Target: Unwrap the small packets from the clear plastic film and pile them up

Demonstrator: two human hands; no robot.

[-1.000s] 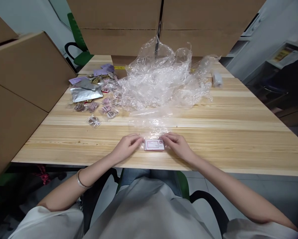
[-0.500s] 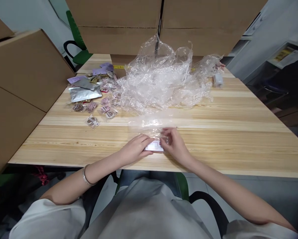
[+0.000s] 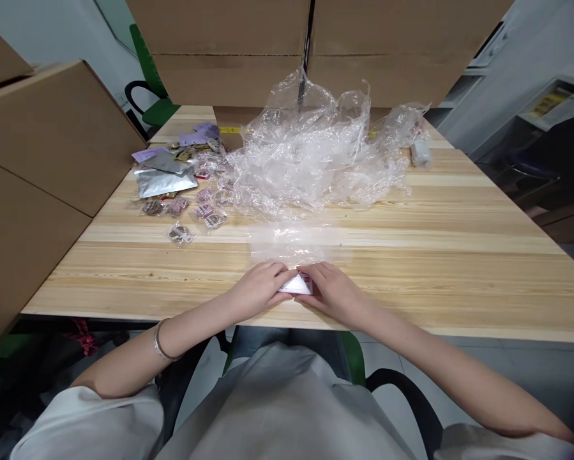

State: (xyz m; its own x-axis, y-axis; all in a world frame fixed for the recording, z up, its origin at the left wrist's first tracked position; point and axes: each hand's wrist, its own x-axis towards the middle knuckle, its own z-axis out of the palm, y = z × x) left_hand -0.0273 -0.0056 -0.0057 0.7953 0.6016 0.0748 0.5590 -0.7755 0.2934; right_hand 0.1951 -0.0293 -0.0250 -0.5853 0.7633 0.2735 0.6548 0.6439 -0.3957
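Near the front edge of the table, a small white box-like item [image 3: 296,285] with red marks lies between my hands. My left hand [image 3: 260,287] grips its left end, thumb on top and fingers around it. My right hand [image 3: 332,291] grips the right end the same way, so the fingertips of both hands almost meet. A flat sheet of clear plastic film [image 3: 296,243] stretches away from the item across the wood. Part of the film is under or around the item; my fingers hide exactly how.
A large heap of crumpled clear plastic [image 3: 310,160] covers the back middle. Small wrapped packets [image 3: 179,234] and a silver pouch [image 3: 166,183] lie at left. Tall cardboard boxes [image 3: 229,70] stand behind, another carton [image 3: 52,140] at left. A small white packet [image 3: 421,153] sits at back right.
My right hand has come down from the film's right side and closed on the item's right end. My left hand has stayed nearly in place.
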